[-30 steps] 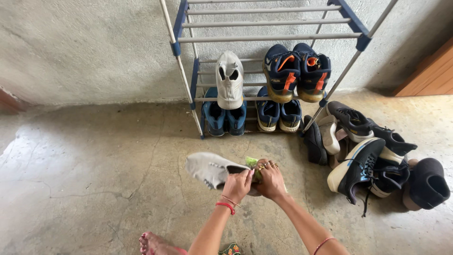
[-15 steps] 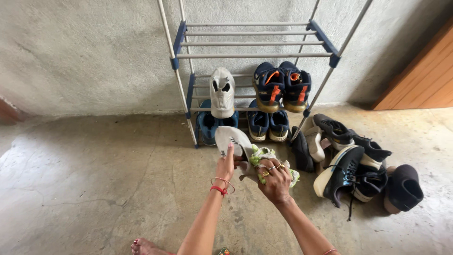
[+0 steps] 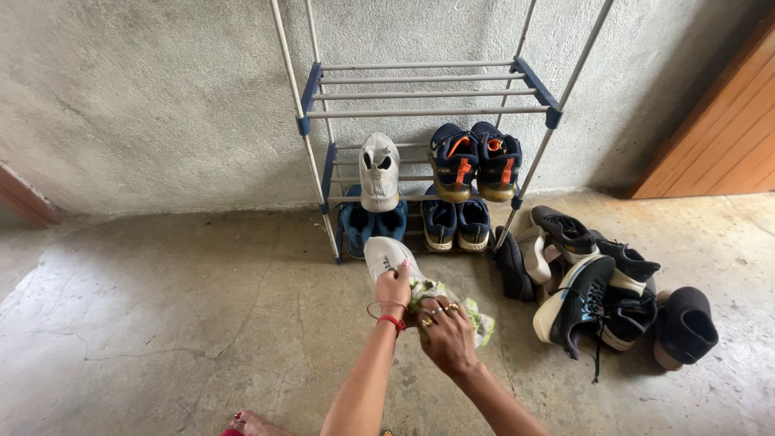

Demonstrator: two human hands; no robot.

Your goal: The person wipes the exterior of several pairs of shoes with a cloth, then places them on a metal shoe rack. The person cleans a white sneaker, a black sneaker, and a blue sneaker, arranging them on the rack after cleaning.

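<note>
My left hand (image 3: 393, 291) grips a white shoe (image 3: 383, 254) by its heel end, the toe pointing away toward the rack. My right hand (image 3: 444, 333), with several rings, presses a crumpled green-and-white cloth (image 3: 478, 321) against the shoe. Both hands are held above the concrete floor, just in front of a metal shoe rack (image 3: 428, 95). On the rack's middle shelf sit a matching white shoe (image 3: 378, 169) and a pair of navy-and-orange shoes (image 3: 475, 157).
Two blue pairs (image 3: 416, 222) stand on the lowest shelf. A heap of black and white shoes (image 3: 601, 287) lies on the floor to the right. A wooden door (image 3: 718, 137) is at far right. My toes (image 3: 246, 423) show at the bottom edge.
The white shoe has swung from lying sideways to pointing away at the rack. Both hands shifted slightly, the cloth staying on the shoe. The camera tilted, showing more of the rack.
</note>
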